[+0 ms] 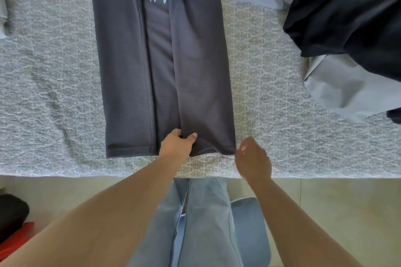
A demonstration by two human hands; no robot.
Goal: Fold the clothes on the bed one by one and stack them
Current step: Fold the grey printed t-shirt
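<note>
A dark grey polo shirt point(134, 60) lies lengthwise on the bed, both sides folded in toward the middle, pale blue lettering showing near its collar. My left hand point(176, 144) pinches the bottom hem of the right folded panel near the shirt's middle, thumb on top of the cloth. My right hand point(252, 158) is at the shirt's bottom right corner with its fingers curled at the hem; whether it holds the cloth is hidden by the back of the hand.
The patterned grey bedspread point(271, 93) covers the bed, its edge just in front of my legs. A black garment point(351, 17) and pale blue clothes point(347, 93) are heaped at the right. A light garment point(3, 6) sits at the left edge.
</note>
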